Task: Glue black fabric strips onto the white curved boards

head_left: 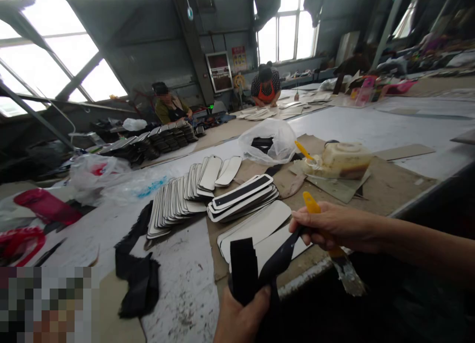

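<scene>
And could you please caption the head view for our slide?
Left hand holds black fabric strips; right hand, gripping a yellow-handled brush, pinches one near stacked pale panels.

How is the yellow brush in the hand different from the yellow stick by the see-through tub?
The brush is held in the right hand; no hand holds the stick by the tub.
The brush shows its messy bristles; the stick's lower end is hidden, so I can't tell what's there.
Both are yellow and slanted.
</scene>
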Available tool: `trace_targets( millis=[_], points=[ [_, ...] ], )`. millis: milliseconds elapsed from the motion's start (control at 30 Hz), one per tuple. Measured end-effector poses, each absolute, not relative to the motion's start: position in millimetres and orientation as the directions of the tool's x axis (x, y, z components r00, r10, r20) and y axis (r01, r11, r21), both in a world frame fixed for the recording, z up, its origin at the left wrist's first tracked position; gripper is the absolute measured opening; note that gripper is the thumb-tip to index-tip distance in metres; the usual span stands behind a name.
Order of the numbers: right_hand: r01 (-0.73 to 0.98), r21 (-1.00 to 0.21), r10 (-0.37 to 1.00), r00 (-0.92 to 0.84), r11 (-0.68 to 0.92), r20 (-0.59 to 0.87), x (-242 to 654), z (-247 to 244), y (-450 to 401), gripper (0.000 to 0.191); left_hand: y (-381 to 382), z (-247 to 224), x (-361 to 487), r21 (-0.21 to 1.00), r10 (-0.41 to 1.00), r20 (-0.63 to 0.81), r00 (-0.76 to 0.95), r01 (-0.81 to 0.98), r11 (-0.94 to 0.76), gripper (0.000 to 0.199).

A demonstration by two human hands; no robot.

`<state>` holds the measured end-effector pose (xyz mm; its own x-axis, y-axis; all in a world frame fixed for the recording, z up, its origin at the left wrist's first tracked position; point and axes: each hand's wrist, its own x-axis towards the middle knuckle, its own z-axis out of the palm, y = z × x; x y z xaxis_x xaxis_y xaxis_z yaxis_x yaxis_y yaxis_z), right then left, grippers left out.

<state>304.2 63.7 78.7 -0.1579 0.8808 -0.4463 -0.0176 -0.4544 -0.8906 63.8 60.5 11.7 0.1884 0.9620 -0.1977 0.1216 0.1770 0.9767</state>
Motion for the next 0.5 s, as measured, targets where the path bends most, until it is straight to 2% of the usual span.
trace_targets(
  millis=[100,200,400,500],
  points=[
    [-0.052,-0.874,0.864,-0.193,-0.483,-0.466,307,67,61,0.043,64,14,61,0.949,0.908,-0.315,0.277,0.103,0.298,0.021],
    [0.005,-0.891,0.873,-0.197,-0.454,-0.446,304,63,57,0.042,63,20,63,0.912,0.856,-0.401,0.326,0.052,0.407,0.014],
    [0.132,-0.913,0.89,-0.206,-0.387,-0.407,302,54,58,0.04,65,23,59,0.844,0.791,-0.455,0.41,-0.087,0.53,0.033],
    [0.166,-0.913,0.892,-0.207,-0.373,-0.402,302,51,61,0.038,67,13,51,0.778,0.73,-0.516,0.448,-0.113,0.618,0.033]
  ],
)
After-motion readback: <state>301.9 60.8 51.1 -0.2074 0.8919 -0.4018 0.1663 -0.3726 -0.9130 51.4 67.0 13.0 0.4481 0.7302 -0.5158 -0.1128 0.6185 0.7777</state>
